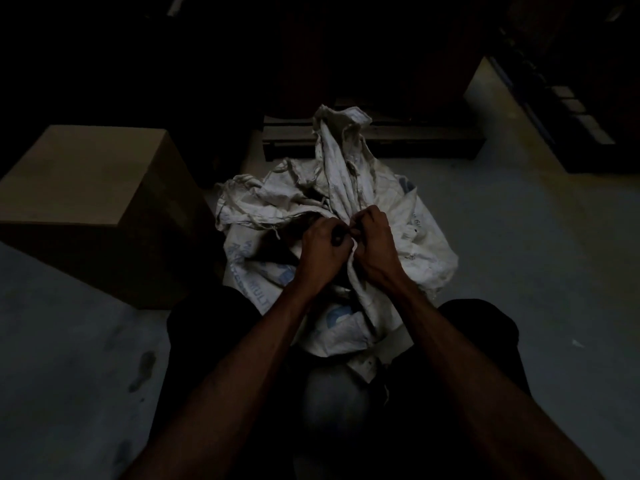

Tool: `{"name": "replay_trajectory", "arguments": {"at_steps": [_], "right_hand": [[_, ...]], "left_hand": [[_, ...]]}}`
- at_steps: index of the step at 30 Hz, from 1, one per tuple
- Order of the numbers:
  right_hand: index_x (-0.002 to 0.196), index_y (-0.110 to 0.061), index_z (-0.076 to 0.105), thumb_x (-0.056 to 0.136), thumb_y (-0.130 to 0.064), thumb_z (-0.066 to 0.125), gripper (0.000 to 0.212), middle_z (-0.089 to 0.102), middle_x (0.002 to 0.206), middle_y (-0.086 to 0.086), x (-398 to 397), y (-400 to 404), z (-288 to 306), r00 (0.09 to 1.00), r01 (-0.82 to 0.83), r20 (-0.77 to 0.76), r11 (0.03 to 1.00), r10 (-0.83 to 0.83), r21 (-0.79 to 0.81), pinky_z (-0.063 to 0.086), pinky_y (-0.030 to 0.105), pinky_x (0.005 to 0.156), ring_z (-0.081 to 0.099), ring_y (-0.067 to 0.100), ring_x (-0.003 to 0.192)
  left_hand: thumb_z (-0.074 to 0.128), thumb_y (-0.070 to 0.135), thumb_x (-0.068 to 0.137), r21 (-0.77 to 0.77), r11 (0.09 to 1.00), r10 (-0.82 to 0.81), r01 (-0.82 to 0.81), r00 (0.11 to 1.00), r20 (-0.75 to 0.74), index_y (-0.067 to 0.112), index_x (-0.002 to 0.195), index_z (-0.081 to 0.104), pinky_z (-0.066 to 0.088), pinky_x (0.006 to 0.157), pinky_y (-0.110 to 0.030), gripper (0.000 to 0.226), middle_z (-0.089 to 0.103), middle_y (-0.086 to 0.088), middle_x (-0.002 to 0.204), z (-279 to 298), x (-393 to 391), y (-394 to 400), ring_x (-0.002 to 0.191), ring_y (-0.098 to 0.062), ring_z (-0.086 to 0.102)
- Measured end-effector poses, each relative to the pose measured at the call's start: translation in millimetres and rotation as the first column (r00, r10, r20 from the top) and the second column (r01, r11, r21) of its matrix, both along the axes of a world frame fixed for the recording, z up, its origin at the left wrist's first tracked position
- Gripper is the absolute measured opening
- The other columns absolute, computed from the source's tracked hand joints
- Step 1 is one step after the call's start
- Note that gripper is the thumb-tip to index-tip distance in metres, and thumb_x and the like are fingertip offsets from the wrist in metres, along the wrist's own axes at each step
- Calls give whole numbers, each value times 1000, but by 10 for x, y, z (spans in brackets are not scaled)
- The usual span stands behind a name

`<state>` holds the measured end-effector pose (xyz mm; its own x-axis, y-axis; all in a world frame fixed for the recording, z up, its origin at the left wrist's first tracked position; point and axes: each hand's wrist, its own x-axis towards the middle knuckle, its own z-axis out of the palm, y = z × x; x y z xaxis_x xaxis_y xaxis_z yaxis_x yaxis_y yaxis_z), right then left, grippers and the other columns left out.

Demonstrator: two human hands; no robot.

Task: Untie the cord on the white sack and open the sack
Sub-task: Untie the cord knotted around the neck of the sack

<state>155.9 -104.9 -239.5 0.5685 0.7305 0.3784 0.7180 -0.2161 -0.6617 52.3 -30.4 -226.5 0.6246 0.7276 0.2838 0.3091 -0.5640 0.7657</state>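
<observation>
A crumpled white woven sack (415,237) with blue print stands on the floor between my knees, its gathered neck rising toward the back. My left hand (320,251) and my right hand (374,244) meet at the bunched neck, fingers pinched together on the tied spot. The cord (348,232) is mostly hidden under my fingertips; only a dark bit shows between the two hands. The scene is very dim.
A large cardboard box (93,188) sits on the floor at the left, close to the sack. A dark wooden pallet (415,140) lies behind the sack. Dark shelving (568,109) runs along the right. Grey concrete floor (536,254) surrounds me.
</observation>
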Motion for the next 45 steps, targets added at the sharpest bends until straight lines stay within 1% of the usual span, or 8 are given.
{"name": "replay_trajectory", "arguments": {"at_steps": [5,10,15,22,26,29,37,45], "right_hand": [[88,-1,59,81,-8,47,16,56,94,11,-9,-29,10,998,15,-56,999,-13,32,38,24,80,50,22,89],[90,2,60,82,4,52,12,57,94,13,22,-21,47,998,52,-49,995,-48,81,43,28,82,55,27,89],[91,-2,61,88,1,51,10,58,95,8,29,-38,52,994,44,-106,991,-31,126,49,36,83,58,26,91],[89,0,64,89,6,57,9,61,91,6,73,-122,94,966,34,-259,990,3,140,44,15,82,59,5,88],[88,-12,64,88,-3,64,9,63,89,2,95,-124,98,924,55,-383,989,2,137,48,24,79,61,7,86],[84,-14,69,85,-5,70,9,68,87,1,133,-116,126,907,45,-420,982,37,184,49,23,72,66,12,85],[88,-14,73,82,-1,70,14,70,90,0,145,-145,127,942,67,-334,978,3,196,51,18,77,68,8,88],[87,-12,72,84,-2,68,11,71,88,-2,104,-122,142,919,75,-394,969,25,235,54,28,79,68,12,88]], "left_hand": [[72,9,78,-4,1000,-28,28,999,20,4,89,74,38,76,-18,13,70,-12,87,-39,2,10,86,-24,63],[65,23,89,-40,997,-65,68,995,74,8,109,74,49,86,-31,27,69,-10,99,-56,-16,6,96,-20,63],[60,27,90,-27,996,-80,80,997,-18,8,108,69,41,82,-27,27,64,-12,99,-37,30,4,98,-24,59],[49,23,92,175,973,-132,150,985,-109,-2,103,62,36,84,-36,30,58,-23,94,-99,55,25,91,-38,57],[56,11,94,189,970,-135,154,985,-109,-1,101,59,38,80,-39,15,55,-22,94,-132,62,76,90,-36,55],[54,11,93,180,977,-96,110,992,-83,0,99,58,39,78,-40,13,55,-21,93,-113,80,78,89,-35,54],[55,14,93,124,992,-28,36,997,-71,2,94,58,45,76,-44,13,59,-19,89,-63,126,16,87,-36,57],[59,12,94,318,946,-30,55,996,-83,3,87,60,42,70,-40,12,57,-17,80,-16,66,-3,77,-34,57]]}}
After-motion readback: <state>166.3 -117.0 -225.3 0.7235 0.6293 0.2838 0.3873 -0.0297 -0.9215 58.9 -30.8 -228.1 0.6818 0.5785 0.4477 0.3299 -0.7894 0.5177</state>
